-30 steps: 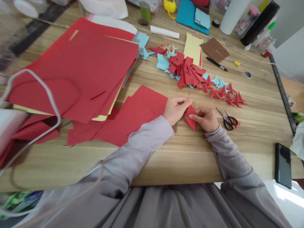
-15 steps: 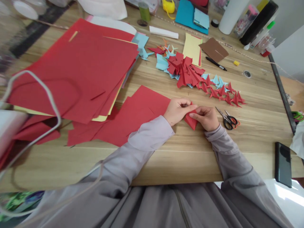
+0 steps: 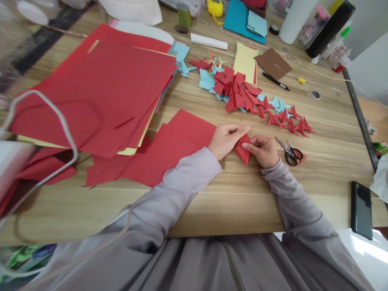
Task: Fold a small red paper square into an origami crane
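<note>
Red fold point(image 3: 243, 152) between left hand point(image 3: 224, 141), right hand point(image 3: 264, 152)

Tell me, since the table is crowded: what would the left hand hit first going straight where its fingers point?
Past the red paper it pinches, the left hand probably meets the row of folded figures; depth is unclear.

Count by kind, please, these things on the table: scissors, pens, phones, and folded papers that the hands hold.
1 folded red paper, held between left hand and right hand
1 scissors
1 pen
1 phone
Total: 4
</note>
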Motion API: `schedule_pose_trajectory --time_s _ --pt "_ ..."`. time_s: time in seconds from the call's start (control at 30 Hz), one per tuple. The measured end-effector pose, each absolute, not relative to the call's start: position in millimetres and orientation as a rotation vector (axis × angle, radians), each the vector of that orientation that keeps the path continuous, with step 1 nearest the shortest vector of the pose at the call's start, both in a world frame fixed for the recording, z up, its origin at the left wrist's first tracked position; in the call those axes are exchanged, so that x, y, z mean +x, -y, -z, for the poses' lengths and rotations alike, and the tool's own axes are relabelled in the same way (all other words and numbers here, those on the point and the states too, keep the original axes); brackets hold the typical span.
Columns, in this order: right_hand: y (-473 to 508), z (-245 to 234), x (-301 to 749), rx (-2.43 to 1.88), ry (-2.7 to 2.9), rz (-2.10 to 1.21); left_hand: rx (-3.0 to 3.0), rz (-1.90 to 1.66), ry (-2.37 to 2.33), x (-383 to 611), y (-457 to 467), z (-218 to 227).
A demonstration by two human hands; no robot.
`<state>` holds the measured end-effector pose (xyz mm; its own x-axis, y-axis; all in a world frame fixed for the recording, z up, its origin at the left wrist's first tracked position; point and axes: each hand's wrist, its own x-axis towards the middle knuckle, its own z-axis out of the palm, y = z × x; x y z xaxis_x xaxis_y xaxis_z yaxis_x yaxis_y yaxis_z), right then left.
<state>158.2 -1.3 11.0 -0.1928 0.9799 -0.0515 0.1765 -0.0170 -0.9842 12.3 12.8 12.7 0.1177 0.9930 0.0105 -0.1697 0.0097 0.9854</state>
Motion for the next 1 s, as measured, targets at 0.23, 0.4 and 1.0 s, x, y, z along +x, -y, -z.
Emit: schedule_pose_trajectory --time_s 0.23,0.4,1.0 --pt "-2.0 -6.4 159.9 -1.298 1.323 -1.084 1.028 -1.155 -0.902 12.7 -13.6 -10.7" --pt "-5.3 -2.7 161.9 -1.282 1.259 -1.040 0.948 -1.159 -0.917 12.4 -15.4 -6.7" --pt "-7.3 15.4 169.8 -1.083 1.215 -1.131 0.745 -1.184 -0.754 10.6 -13.9 -11.6"
